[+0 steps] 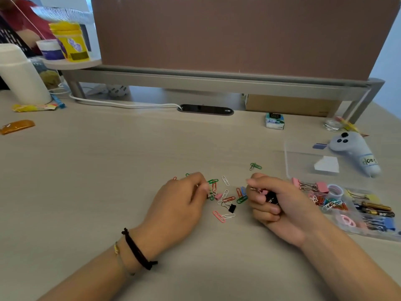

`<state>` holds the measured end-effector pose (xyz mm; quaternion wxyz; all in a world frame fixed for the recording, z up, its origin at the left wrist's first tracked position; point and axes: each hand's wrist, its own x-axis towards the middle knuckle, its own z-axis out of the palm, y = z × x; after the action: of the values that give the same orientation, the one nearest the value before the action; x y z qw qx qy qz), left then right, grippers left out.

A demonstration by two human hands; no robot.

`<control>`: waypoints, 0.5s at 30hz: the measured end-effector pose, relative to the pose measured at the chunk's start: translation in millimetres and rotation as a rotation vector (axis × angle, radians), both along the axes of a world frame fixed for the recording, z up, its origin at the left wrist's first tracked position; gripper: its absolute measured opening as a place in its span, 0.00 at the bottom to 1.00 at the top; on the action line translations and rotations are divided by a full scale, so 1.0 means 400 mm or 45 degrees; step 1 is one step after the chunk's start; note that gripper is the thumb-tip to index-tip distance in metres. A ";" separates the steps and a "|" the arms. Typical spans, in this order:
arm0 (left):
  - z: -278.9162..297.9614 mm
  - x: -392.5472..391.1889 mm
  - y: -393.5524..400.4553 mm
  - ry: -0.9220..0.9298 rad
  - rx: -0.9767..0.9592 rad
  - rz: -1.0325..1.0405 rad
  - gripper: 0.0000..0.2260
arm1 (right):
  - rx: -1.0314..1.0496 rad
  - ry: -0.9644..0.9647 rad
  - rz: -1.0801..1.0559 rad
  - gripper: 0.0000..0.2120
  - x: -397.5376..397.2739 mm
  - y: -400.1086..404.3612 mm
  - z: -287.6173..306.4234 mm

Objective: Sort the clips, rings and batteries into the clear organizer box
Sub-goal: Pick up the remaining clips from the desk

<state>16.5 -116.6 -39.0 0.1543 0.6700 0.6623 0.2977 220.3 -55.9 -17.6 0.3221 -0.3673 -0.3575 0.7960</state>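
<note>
Left hand: your left hand [184, 199] rests on the desk [108, 170] at the left edge of the loose pile, fingertips pinched on a paper clip there (which colour it holds is hidden by the fingers).
Right hand: your right hand [275, 205] lies on its side just right of the pile, fingers curled round a bunch of binder clips [269, 197]; black and pink bodies and wire handles show inside the fist.
Loose pile: paper clips [225, 197] in green, red, white, pink and blue lie scattered between your two hands, with one black binder clip [231, 207] among them and a small pink one beside your left fingertips.
Stray: a green paper clip [255, 166] sits apart, beyond your right hand.
Organizer box: the clear organizer box [388, 235] stands open at your right, near your right wrist; its clear lid [303, 157] lies flat behind it.
Box contents: pink binder clips at the far-left compartment, a clump of mixed paper clips next, batteries [375, 208] further right, pink rings [346, 220] in front, blue binder clips at the near right, yellow ones behind the batteries.
Wrist: your left wrist wears a black cord bracelet [138, 249].
Elsewhere: a white controller [355, 151] lies past the lid, a brown divider panel [238, 33] stands at the back of the desk.
</note>
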 end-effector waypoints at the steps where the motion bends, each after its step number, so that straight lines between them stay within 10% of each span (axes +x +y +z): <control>1: 0.004 -0.003 0.006 -0.372 -0.038 0.020 0.12 | -0.020 0.019 -0.016 0.13 0.001 0.001 0.000; 7: 0.039 -0.029 0.019 -1.867 -0.605 -0.103 0.12 | 0.014 0.033 -0.033 0.08 0.014 0.008 -0.001; 11: 0.032 -0.036 0.024 -1.918 -0.652 -0.114 0.18 | 0.775 -0.842 -0.027 0.12 -0.004 -0.017 -0.005; 15: 0.034 -0.030 0.020 -1.793 -0.652 -0.121 0.15 | 1.115 -1.188 0.018 0.05 -0.019 -0.030 -0.027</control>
<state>4.6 -108.8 -25.3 0.7054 0.2919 0.4258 0.4856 212.5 -68.0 -28.3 0.2475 -0.5071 -0.7547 0.3346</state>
